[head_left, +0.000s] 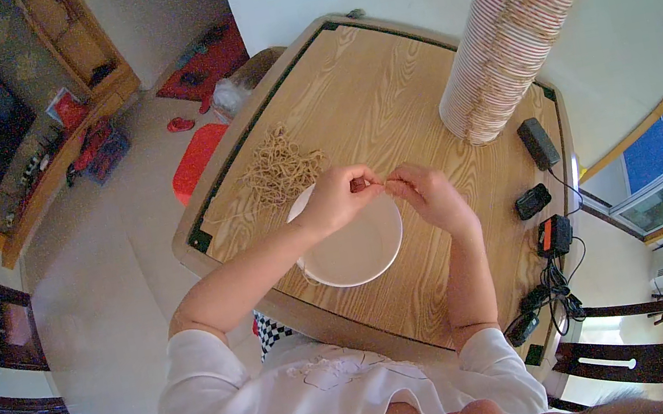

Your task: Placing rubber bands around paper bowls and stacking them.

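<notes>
Over a round white tub [358, 254] on the wooden table, my two hands meet with their fingertips pinched close together. My left hand [340, 196] is closed, thumb against the fingers, just above the tub's far rim. Opposite it my right hand [434, 196] is closed in a similar pinch. Whatever sits between the fingertips is too small to make out. No contents show inside the tub. A loose heap of tan, string-like strands [282, 168] lies beyond the tub, to the left of my left hand.
A tall, leaning stack of nested paper tubs [508, 25] stands at the table's far right. Along the right edge lie a black power adapter [538, 144], small black devices [532, 202] and tangled cables [555, 292]. A red stool [198, 161] is beside the table's left edge.
</notes>
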The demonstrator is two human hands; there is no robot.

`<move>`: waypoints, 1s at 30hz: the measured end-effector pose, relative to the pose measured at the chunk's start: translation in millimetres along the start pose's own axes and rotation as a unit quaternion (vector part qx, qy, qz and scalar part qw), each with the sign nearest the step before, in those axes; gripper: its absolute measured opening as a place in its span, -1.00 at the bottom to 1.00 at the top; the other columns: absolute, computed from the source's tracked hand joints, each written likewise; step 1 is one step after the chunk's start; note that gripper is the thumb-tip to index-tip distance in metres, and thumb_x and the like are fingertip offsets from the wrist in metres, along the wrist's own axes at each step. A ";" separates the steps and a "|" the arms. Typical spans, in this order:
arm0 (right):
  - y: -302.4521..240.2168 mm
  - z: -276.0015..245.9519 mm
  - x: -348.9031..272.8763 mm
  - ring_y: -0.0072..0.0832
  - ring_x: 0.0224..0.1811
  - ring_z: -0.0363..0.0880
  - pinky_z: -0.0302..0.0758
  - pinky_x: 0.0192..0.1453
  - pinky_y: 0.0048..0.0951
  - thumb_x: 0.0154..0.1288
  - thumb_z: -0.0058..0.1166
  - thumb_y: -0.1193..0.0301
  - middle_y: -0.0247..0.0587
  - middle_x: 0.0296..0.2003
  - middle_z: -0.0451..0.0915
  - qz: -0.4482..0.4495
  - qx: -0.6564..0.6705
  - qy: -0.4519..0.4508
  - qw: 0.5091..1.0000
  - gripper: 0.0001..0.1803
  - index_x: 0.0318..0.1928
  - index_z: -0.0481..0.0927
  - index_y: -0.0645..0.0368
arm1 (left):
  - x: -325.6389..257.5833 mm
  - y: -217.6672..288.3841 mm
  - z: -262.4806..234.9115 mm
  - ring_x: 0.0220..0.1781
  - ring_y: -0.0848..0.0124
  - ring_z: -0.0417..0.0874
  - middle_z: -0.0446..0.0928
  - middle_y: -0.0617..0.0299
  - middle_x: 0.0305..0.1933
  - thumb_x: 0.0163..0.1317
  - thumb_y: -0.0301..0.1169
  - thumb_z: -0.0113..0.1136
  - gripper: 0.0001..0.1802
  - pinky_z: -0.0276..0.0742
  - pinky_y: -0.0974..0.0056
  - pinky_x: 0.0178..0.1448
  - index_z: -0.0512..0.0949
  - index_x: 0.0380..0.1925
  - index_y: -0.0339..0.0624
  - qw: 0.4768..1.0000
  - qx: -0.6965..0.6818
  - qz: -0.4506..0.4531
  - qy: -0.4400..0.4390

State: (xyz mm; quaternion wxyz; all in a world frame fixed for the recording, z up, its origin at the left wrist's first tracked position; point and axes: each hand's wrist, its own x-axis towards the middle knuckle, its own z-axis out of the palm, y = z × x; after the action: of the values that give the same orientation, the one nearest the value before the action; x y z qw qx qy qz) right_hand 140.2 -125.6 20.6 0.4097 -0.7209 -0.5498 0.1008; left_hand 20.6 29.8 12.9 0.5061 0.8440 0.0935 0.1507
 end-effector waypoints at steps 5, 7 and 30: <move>10.3 4.9 1.9 -0.26 -0.36 0.55 0.46 -0.26 -0.36 0.26 0.02 0.42 -0.05 -0.39 0.55 0.068 -0.027 0.004 0.997 -0.83 -0.25 0.54 0.29 | -3.5 -3.0 -2.0 -0.44 0.23 0.62 0.59 0.08 -0.50 0.05 -0.36 0.22 -0.84 0.50 0.20 -0.32 0.59 -0.43 -0.23 0.991 0.130 0.006 -0.003; 18.0 5.3 3.3 -0.25 -0.33 0.57 0.46 -0.25 -0.35 0.26 0.01 0.41 -0.04 -0.38 0.56 0.074 -0.043 0.005 0.996 -0.82 -0.24 0.55 0.28 | -4.1 -2.9 -2.3 -0.39 0.15 0.64 0.60 0.05 -0.47 0.04 -0.36 0.21 -0.84 0.51 0.15 -0.29 0.59 -0.43 -0.22 0.986 0.167 -0.007 -0.015; 26.1 8.5 8.3 -0.38 -0.32 0.60 0.50 -0.22 -0.43 0.20 0.07 0.48 -0.11 -0.33 0.61 0.059 0.008 -0.093 0.994 -0.83 -0.20 0.61 0.23 | -3.1 -12.5 8.6 -0.37 0.11 0.63 0.60 0.09 -0.47 0.00 -0.34 0.19 -0.86 0.51 0.08 -0.28 0.58 -0.51 -0.17 0.980 0.199 -0.019 0.015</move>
State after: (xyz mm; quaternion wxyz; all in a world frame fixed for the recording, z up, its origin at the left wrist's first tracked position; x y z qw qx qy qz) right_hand 156.8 -115.8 -0.6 0.3564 -0.7363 -0.5408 0.1959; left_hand 20.7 27.6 -2.4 0.3292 0.9237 0.1454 0.1318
